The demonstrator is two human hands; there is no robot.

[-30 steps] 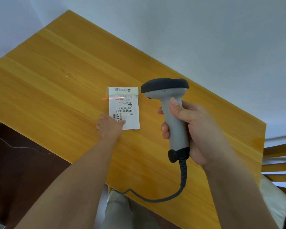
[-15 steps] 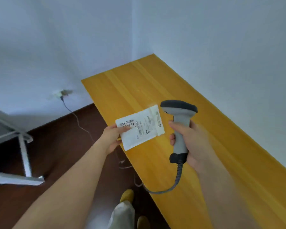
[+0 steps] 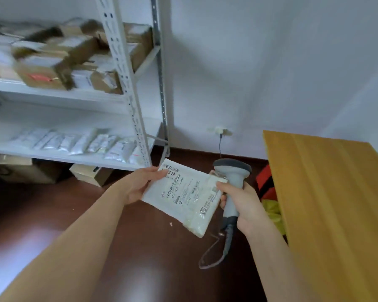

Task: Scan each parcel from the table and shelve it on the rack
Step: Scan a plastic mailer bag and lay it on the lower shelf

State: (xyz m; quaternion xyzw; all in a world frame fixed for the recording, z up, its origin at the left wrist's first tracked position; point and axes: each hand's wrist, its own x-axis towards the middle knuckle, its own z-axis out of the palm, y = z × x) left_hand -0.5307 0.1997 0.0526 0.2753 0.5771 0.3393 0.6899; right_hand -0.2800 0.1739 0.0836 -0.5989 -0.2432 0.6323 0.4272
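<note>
- rack [image 3: 127,68] seen at left; boxes [image 3: 52,62] stacked on upper shelf; flat packets [image 3: 79,141] laid on lower shelf
- table [image 3: 332,203] seen at right
- parcel [image 3: 183,197] held in air between rack and table; pinched at its edge by left hand [image 3: 140,186]
- scanner [image 3: 232,192] gripped by right hand [image 3: 242,203]; thumb touching parcel

Head camera looks down—close over both forearms—toward the rack [image 3: 131,99].
</note>
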